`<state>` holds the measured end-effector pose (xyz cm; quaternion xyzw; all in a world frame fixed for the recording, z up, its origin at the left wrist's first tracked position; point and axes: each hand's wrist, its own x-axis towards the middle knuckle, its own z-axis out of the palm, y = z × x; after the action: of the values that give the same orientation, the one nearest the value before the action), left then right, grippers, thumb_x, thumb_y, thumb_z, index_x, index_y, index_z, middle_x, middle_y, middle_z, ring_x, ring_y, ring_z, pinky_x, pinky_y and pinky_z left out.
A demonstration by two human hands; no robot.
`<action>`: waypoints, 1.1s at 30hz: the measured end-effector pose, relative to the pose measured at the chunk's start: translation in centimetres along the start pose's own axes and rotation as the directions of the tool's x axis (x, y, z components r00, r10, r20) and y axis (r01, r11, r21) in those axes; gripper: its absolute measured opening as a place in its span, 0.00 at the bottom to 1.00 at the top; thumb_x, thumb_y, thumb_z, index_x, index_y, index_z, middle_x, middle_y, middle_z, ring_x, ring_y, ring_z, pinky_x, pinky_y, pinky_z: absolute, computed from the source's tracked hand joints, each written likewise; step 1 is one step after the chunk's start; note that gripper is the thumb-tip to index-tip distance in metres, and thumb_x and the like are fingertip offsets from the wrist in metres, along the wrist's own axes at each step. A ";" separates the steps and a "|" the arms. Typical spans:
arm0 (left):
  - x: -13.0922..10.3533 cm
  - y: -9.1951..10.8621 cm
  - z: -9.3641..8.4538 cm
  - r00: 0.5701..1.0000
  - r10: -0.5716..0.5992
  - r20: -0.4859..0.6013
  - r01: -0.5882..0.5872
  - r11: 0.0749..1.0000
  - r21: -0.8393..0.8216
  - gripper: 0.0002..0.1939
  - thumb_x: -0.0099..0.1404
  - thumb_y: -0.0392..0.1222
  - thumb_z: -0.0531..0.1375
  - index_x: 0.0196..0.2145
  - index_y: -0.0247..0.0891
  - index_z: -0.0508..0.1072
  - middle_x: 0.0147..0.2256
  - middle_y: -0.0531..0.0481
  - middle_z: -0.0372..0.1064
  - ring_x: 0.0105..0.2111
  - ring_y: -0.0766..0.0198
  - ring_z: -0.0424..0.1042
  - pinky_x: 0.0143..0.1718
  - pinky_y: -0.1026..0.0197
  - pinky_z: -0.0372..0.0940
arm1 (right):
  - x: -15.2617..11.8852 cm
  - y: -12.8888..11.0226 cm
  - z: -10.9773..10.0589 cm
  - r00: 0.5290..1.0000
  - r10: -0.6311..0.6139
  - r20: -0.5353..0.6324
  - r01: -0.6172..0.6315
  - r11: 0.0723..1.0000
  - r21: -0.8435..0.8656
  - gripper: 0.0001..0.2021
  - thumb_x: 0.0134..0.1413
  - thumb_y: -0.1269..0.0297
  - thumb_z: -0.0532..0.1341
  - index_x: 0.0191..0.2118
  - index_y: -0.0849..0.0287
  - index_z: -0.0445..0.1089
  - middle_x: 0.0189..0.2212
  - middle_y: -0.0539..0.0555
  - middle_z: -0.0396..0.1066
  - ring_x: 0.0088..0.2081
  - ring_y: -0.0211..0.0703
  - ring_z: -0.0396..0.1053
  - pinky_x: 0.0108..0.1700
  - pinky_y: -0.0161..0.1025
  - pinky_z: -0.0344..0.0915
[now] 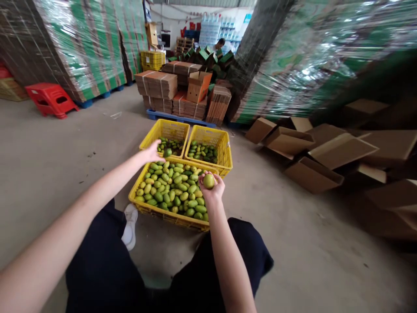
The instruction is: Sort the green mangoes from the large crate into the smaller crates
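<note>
A large yellow crate (169, 218) full of green and yellowish fruit stands in front of my knees. Behind it are two smaller yellow crates, the back left one (146, 138) and the back right one (226, 152), each with green fruit inside. My left hand (152, 154) is over the near edge of the back left crate, fingers spread, with a dark green fruit (167, 152) just off its fingertips, apparently released. Above the big crate's right side, my right hand (213, 188) is palm up, its fingers round a yellow-green fruit (208, 181).
Bundled flat cardboard (159, 84) lies on a blue pallet (182, 119) beyond the crates. Empty cartons (314, 174) are heaped at the right. A red stool (54, 99) stands at the left, near wrapped stacks (94, 48). A person (220, 43) is in the background.
</note>
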<state>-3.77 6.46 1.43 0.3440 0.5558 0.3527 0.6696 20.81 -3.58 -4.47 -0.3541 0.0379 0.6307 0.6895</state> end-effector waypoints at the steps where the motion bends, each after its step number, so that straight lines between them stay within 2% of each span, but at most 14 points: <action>1: 0.7 1.5 -1.0 0.993 0.007 -0.119 0.004 0.996 0.088 0.29 0.68 0.52 0.50 0.63 0.39 0.57 0.58 0.33 0.66 0.56 0.50 0.70 0.43 0.55 0.74 | 0.0 -0.2 -0.2 1.000 0.023 -0.017 -0.023 1.000 -0.015 0.03 0.50 0.70 0.55 0.31 0.57 0.65 0.22 0.50 0.72 0.21 0.38 0.70 0.28 0.36 0.73; 2: 1.1 2.1 -2.1 0.976 0.025 -0.217 0.015 0.984 0.180 0.28 0.70 0.51 0.47 0.64 0.40 0.55 0.62 0.35 0.62 0.60 0.52 0.67 0.45 0.57 0.72 | -0.1 -0.5 -0.4 0.999 0.039 -0.034 -0.040 0.999 -0.026 0.04 0.51 0.70 0.54 0.31 0.57 0.65 0.22 0.51 0.71 0.21 0.38 0.70 0.27 0.36 0.73; 4: 0.4 1.2 -4.3 0.962 -0.005 -0.274 0.085 0.956 0.280 0.25 0.69 0.47 0.47 0.61 0.39 0.60 0.64 0.35 0.61 0.62 0.51 0.64 0.49 0.56 0.70 | -0.5 -1.4 -0.9 0.998 0.045 -0.051 -0.047 0.998 -0.035 0.04 0.52 0.70 0.54 0.32 0.57 0.65 0.22 0.51 0.71 0.21 0.39 0.70 0.25 0.36 0.72; 7: -2.6 -4.0 -6.0 0.959 -0.147 -0.243 0.238 0.884 0.403 0.19 0.62 0.48 0.54 0.47 0.35 0.72 0.54 0.31 0.72 0.54 0.45 0.72 0.46 0.52 0.70 | -1.7 -2.8 -1.5 0.998 0.034 -0.058 -0.036 0.999 -0.034 0.05 0.51 0.71 0.53 0.33 0.57 0.65 0.22 0.50 0.71 0.21 0.38 0.70 0.27 0.36 0.73; 10: -6.0 -9.2 -5.2 0.954 -0.243 -0.177 0.300 0.813 0.499 0.15 0.58 0.49 0.58 0.38 0.37 0.75 0.48 0.35 0.77 0.51 0.44 0.74 0.46 0.50 0.69 | -3.6 -3.8 -1.8 0.997 0.047 -0.053 -0.050 0.998 -0.045 0.08 0.49 0.72 0.53 0.35 0.57 0.65 0.22 0.51 0.71 0.23 0.39 0.70 0.28 0.37 0.74; 12: -7.8 -11.5 -3.6 0.962 -0.251 -0.105 0.268 0.805 0.529 0.15 0.57 0.50 0.59 0.38 0.40 0.76 0.50 0.42 0.77 0.53 0.49 0.73 0.48 0.55 0.67 | -5.1 -3.9 -2.1 0.995 0.075 -0.060 -0.079 0.995 -0.065 0.09 0.49 0.71 0.53 0.37 0.57 0.65 0.23 0.52 0.71 0.24 0.41 0.70 0.28 0.38 0.74; 14: -9.2 -13.1 -2.2 0.967 -0.253 0.028 0.199 0.819 0.539 0.15 0.58 0.51 0.59 0.39 0.42 0.77 0.52 0.47 0.77 0.52 0.55 0.74 0.48 0.60 0.66 | -6.6 -3.5 -2.8 0.993 0.105 -0.062 -0.110 0.990 -0.084 0.10 0.48 0.72 0.53 0.37 0.58 0.65 0.25 0.53 0.71 0.26 0.41 0.71 0.27 0.37 0.74; 16: -10.5 -14.3 -1.4 0.946 -0.266 0.185 0.129 0.831 0.541 0.18 0.58 0.53 0.58 0.41 0.41 0.78 0.52 0.47 0.76 0.51 0.56 0.75 0.48 0.61 0.65 | -8.2 -2.8 -3.7 0.989 0.141 -0.044 -0.144 0.985 -0.098 0.11 0.47 0.72 0.53 0.38 0.58 0.66 0.27 0.54 0.72 0.27 0.41 0.71 0.26 0.35 0.73; 18: -11.5 -15.3 -1.6 0.919 -0.288 0.269 0.103 0.834 0.542 0.21 0.57 0.56 0.59 0.41 0.40 0.78 0.51 0.45 0.77 0.50 0.55 0.75 0.48 0.60 0.65 | -9.6 -1.9 -4.6 0.983 0.181 -0.028 -0.183 0.977 -0.109 0.12 0.46 0.72 0.54 0.39 0.59 0.66 0.28 0.55 0.72 0.27 0.41 0.71 0.24 0.34 0.72; 22: -12.6 -16.6 -3.9 0.928 -0.301 0.217 0.152 0.842 0.517 0.22 0.54 0.58 0.60 0.40 0.40 0.78 0.50 0.44 0.77 0.49 0.54 0.75 0.49 0.59 0.64 | -12.2 -0.1 -5.9 0.968 0.248 -0.040 -0.251 0.960 -0.123 0.13 0.45 0.73 0.54 0.40 0.60 0.67 0.30 0.57 0.73 0.29 0.41 0.72 0.24 0.32 0.71; 27: -12.5 -17.5 -6.8 0.957 -0.247 0.150 0.169 0.899 0.405 0.24 0.53 0.58 0.60 0.41 0.39 0.77 0.51 0.42 0.76 0.50 0.53 0.75 0.50 0.57 0.63 | -14.7 1.4 -6.7 0.960 0.270 -0.076 -0.280 0.945 -0.170 0.14 0.45 0.74 0.56 0.41 0.59 0.69 0.32 0.57 0.75 0.31 0.42 0.74 0.25 0.33 0.73; 33: -13.7 -19.4 -8.7 0.959 -0.188 0.211 0.130 0.957 0.260 0.29 0.52 0.61 0.62 0.44 0.38 0.77 0.52 0.40 0.75 0.52 0.50 0.74 0.53 0.54 0.62 | -18.2 3.4 -7.0 0.974 0.224 -0.020 -0.223 0.949 -0.225 0.13 0.42 0.72 0.61 0.38 0.62 0.72 0.32 0.57 0.77 0.31 0.44 0.75 0.28 0.35 0.74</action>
<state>-12.45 -14.60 -9.53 0.4166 0.5383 0.1835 0.7092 16.90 -22.84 -2.13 -0.4216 0.0038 0.7060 0.5690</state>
